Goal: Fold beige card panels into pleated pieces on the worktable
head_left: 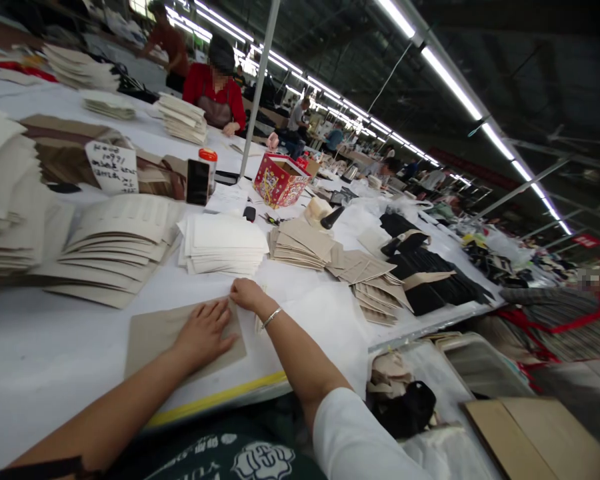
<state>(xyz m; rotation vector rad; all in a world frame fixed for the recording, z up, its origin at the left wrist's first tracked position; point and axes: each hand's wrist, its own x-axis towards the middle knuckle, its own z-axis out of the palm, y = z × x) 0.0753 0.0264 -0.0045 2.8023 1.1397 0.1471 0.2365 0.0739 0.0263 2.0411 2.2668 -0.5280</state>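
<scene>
A flat beige panel (150, 340) lies on the white table in front of me. My left hand (205, 333) rests flat on it, fingers stretched out and slightly spread. At the panel's far right corner is my right hand (247, 294), its fingers curled together and pointing down. What those fingers pinch, if anything, is hidden. Some small pale strips (260, 317) lie beside my right wrist, partly covered by it. Just beyond my hands sits a stack of white sheets (223, 243).
Curved cream panels (115, 240) are piled at left, tan pieces (303, 243) and black pieces (435, 277) at right. Farther back stand a red box (280, 180), a phone (197, 182) and a pole (260, 87). A person in red (213, 90) works across the table.
</scene>
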